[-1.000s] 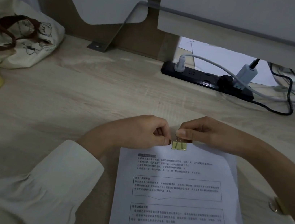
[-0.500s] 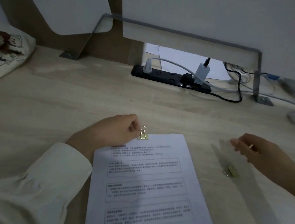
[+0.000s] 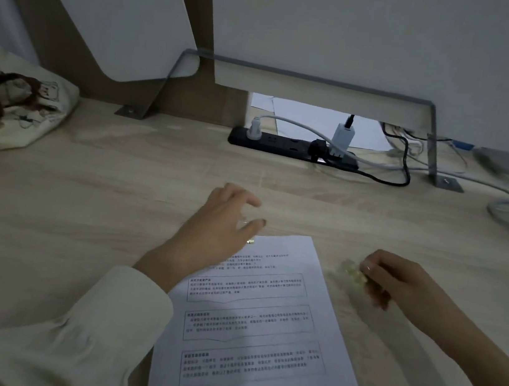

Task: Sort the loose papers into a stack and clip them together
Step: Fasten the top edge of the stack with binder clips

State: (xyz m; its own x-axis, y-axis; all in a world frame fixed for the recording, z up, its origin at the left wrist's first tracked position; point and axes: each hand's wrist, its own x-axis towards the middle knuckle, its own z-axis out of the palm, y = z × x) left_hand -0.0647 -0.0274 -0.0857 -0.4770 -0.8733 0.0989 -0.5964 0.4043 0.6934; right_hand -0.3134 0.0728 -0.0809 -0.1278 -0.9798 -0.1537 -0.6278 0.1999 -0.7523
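**1 clip on, a 2nd in the fingers**

The paper stack (image 3: 260, 324) lies squared on the counter (image 3: 95, 219), its top edge just beneath the left hand (image 3: 219, 227). That hand covers the stack's top left corner, and its fingers (image 3: 250, 200) are straight, loosely spread and hold nothing. Under the thumb side a small piece of gold shows at the paper's edge: the first clip (image 3: 251, 241), which seems to be seated on the corner already, though most of it is hidden by the hand.

Just off the stack's right edge, the right hand (image 3: 397, 285) has its fingers curled, and the thumb and forefinger appear to pinch a second clip (image 3: 353, 274) (the gold shape is smeared by blur, so the pinch is a judgement). It sits at the fingertips, low over the counter and apart from the paper.

The sorting looks finished, since no loose sheet shows near either hand. 1 clip appears fitted. What is probably left is to bring the 2nd clip to the top edge, open it and press it on.

Well beyond both hands are a power strip (image 3: 273, 141) and a cloth bag (image 3: 28, 115).
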